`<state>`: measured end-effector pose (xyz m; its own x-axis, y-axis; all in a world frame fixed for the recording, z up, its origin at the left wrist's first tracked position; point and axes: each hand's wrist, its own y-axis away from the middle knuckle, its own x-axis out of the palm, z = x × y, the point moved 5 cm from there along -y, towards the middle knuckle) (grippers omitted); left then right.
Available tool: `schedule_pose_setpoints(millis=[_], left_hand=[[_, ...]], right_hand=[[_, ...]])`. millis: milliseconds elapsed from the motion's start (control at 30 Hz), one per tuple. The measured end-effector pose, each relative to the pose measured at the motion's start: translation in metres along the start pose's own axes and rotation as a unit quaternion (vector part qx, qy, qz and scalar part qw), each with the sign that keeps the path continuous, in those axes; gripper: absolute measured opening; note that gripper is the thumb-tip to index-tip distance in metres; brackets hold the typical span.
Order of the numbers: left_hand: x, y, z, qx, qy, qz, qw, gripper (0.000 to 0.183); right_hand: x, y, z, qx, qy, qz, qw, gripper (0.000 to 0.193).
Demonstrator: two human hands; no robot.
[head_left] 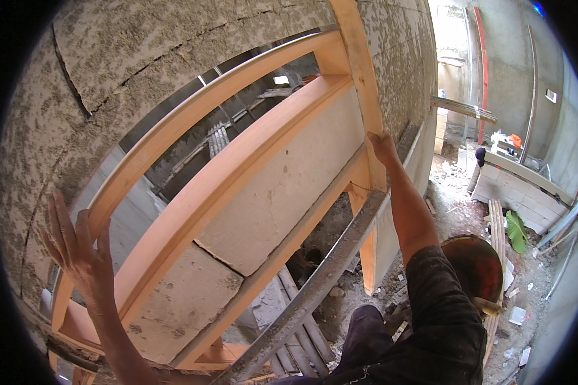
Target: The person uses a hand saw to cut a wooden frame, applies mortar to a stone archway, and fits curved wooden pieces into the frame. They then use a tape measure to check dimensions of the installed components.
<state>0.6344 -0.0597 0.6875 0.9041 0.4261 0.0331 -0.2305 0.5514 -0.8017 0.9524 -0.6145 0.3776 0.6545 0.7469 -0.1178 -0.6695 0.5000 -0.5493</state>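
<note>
A pale wooden frame [221, 168] with long parallel boards stands in an opening of a rough masonry wall. My left hand [80, 250] is at the frame's left end, fingers stretched and spread, lying against the edge of its upper board [173, 115]. On the right, my right hand [383, 146] is closed round the edge of the frame's upright board [364, 83]; the fingertips are hidden behind it. Pale blocks [289, 173] fill the space between two of the boards. Below them a grey metal bar [302, 282] runs slantwise in front of the frame.
Bamboo poles [295, 350] lie below the bar. At my right are a dark round basin [472, 269], long planks [496, 224] and a low block wall [510, 192]. Rubble and scraps litter the floor. A pole [464, 110] juts out beyond the wall's corner.
</note>
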Motion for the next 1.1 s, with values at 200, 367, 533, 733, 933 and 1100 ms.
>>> schedule_pose_setpoints(millis=[200,367,533,733,933,1100], left_hand=[[0.0,0.0,0.0,0.003,-0.009,-0.008,1.0,0.027],[-0.002,-0.001,0.001,-0.002,-0.011,0.001,1.0,0.026],[-0.001,-0.001,0.001,-0.016,-0.004,0.018,1.0,0.026],[-0.001,-0.001,0.001,-0.017,0.008,0.017,1.0,0.028],[-0.004,-0.001,0.0,-0.016,0.011,0.015,1.0,0.027],[-0.001,-0.001,0.002,-0.018,-0.001,0.008,1.0,0.025]], right_hand=[[0.0,0.001,0.002,0.035,-0.009,0.029,0.999,0.035],[0.0,0.001,0.006,0.017,-0.012,0.012,1.0,0.029],[-0.002,0.002,0.006,0.022,-0.027,0.0,0.999,0.028],[-0.001,0.001,0.003,0.037,-0.006,0.003,0.999,0.028],[-0.001,0.008,0.017,-0.006,-0.015,0.02,1.0,0.029],[-0.003,0.003,0.007,0.003,0.001,0.005,1.0,0.029]])
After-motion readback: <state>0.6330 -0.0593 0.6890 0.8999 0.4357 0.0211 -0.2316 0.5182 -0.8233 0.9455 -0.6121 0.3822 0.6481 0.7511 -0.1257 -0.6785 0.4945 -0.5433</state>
